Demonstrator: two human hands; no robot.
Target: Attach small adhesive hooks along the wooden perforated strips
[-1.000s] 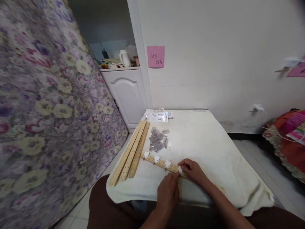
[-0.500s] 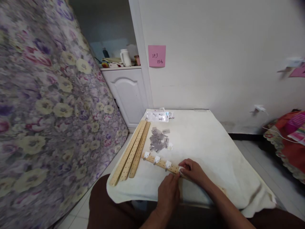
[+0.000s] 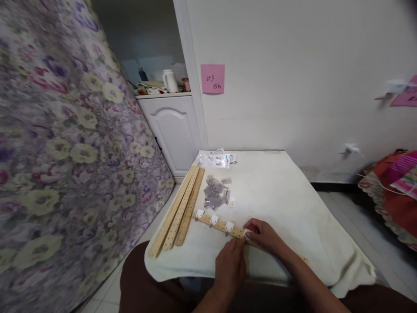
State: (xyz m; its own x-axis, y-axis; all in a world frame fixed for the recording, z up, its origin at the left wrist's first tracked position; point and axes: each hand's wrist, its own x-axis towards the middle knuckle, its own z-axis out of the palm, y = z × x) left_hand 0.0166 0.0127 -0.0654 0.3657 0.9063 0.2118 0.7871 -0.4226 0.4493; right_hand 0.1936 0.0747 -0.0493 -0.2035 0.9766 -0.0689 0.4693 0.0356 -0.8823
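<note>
A wooden strip with rows of holes [image 3: 220, 224] lies slantwise near the table's front edge. Along it sit small white pieces, each with a metal hook-like part, such as the one near its middle [image 3: 229, 227]. My right hand [image 3: 265, 235] is closed, with thumb and fingers pinching another white piece [image 3: 247, 233] against the strip. From the front, my left hand [image 3: 230, 263] presses its closed fingers onto the strip's near edge beside that piece. The right forearm covers much of the strip's right part.
Several longer perforated wooden strips [image 3: 186, 213] lie together at the left. A heap of small grey, translucent packets [image 3: 216, 193] sits beyond the working strip, with a loose white piece [image 3: 231, 202] beside it. Clear packaging [image 3: 213, 161] lies at the back of the cloth-covered table [image 3: 276, 187].
The camera view has shifted slightly. Both hands stay at the same white piece on the strip, with hardly any visible movement.
</note>
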